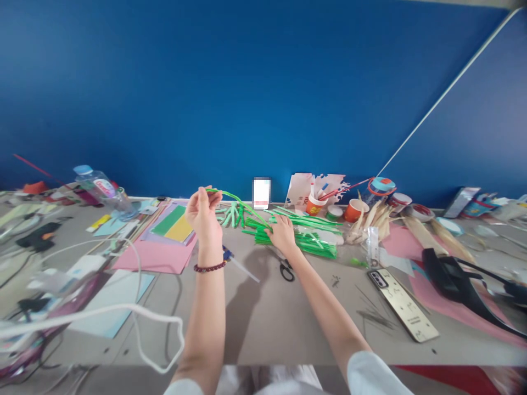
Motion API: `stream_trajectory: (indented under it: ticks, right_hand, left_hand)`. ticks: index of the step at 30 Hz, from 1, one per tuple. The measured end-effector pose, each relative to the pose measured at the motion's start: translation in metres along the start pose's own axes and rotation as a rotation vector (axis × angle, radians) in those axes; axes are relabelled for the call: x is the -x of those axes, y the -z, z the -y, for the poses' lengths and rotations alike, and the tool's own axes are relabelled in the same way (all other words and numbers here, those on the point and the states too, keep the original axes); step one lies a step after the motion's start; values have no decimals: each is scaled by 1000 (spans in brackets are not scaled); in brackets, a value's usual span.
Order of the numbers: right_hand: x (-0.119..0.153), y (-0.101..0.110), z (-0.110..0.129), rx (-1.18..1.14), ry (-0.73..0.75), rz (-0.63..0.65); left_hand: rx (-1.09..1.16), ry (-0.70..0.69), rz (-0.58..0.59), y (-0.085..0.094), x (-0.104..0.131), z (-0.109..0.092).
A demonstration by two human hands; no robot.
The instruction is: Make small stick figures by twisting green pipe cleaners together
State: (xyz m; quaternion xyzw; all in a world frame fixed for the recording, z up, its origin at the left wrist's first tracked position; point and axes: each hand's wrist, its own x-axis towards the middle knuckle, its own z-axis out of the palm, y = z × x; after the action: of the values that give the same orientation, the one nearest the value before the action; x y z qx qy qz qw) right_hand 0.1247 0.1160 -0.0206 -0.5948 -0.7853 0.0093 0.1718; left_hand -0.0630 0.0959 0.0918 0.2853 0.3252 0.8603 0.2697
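Note:
My left hand [205,215], raised above the table and wearing a dark red bead bracelet [210,267], pinches one end of a green pipe cleaner [235,197]. The stem arcs down to the right and reaches the thumb and fingers of my right hand [282,232], which look closed around its other end. Under and beside my right hand lies a bundle of green pipe cleaners [315,244], some in clear plastic. Bent, pale green shaped stems [233,214] lie between my hands. Black-handled scissors [287,271] sit below my right wrist, their blades partly hidden.
Left are coloured sheets [171,224], pink paper [177,260], a water bottle [102,186] and a white cable [135,310]. A blue glue gun [226,253] lies by my left wrist. Rightward stand paper cups [316,206], a phone [403,304] and a black strap-like object [461,288].

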Motion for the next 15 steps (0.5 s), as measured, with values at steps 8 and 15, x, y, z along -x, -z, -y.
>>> stream_trajectory:
  ticks: [8,15]
  right_hand:
    - [-9,16,1,-456,117,-178]
    - [-7,63,5,-1025,82,-217]
  left_hand:
    - [-55,110,97,-9,11,2]
    - [-109,198,206,-15,20,5]
